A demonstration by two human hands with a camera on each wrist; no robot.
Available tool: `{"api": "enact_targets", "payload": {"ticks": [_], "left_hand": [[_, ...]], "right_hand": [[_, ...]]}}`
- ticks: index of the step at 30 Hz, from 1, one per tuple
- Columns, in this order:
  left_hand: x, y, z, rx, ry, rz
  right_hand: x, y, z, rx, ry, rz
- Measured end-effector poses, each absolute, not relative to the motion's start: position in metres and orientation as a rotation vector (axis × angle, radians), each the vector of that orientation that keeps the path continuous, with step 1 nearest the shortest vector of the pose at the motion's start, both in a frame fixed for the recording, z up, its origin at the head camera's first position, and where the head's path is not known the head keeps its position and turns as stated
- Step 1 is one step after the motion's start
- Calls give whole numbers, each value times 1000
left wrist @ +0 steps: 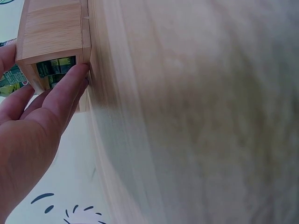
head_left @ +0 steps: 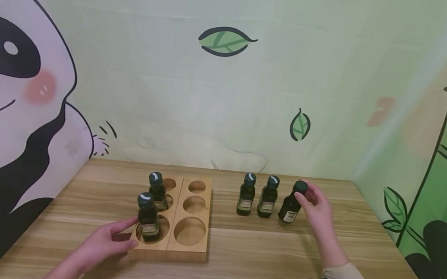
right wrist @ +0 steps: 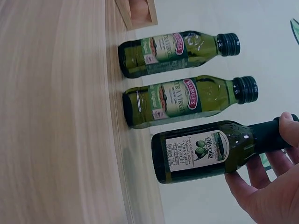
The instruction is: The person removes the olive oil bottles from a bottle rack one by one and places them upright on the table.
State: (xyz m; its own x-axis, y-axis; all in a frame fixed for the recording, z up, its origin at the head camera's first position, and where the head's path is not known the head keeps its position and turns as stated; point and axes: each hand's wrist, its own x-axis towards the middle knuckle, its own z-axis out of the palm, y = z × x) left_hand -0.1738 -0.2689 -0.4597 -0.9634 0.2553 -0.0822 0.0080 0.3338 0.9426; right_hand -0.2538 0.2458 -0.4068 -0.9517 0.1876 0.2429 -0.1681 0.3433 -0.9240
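Behind your work is the pale green wall (head_left: 154,78) printed with leaves and a panda, and in front of it lies the brown wood-grain table (head_left: 254,262). On it, to your left, sits the light wooden rack with round holes (head_left: 186,257), two blocks side by side, its holes growing larger toward you. By the look of it you are part-way along: two of the five bottles are in the left block, the front dark glass bottle (head_left: 148,218) in the large hole and the rear dark glass bottle (head_left: 157,191) apparently in the middle one, while three are outside the rack. Your left hand (head_left: 103,237) touches the rack's left side, thumb and fingers spread apart. Your right hand (head_left: 317,208) pinches the dark olive-oil bottle with a cream label (right wrist: 196,154) by its capped neck; it tilts, well right of the rack, and you cannot tell for certain whether its base touches the table. Just beside it stand two upright green glass bottles, the left one (head_left: 246,195) and the right one (head_left: 268,197), both labelled Borges. The held bottle has a dark cap (head_left: 301,187), and its label reads Olivoila over printed olives.
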Motion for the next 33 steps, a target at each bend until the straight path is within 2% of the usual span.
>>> {"api": "enact_targets", "payload": {"ticks": [33], "left_hand": [[-173,-269,-460,234,2354,1701]], "right_hand": [[-278,249,-420,-48,-2352,1620]]}}
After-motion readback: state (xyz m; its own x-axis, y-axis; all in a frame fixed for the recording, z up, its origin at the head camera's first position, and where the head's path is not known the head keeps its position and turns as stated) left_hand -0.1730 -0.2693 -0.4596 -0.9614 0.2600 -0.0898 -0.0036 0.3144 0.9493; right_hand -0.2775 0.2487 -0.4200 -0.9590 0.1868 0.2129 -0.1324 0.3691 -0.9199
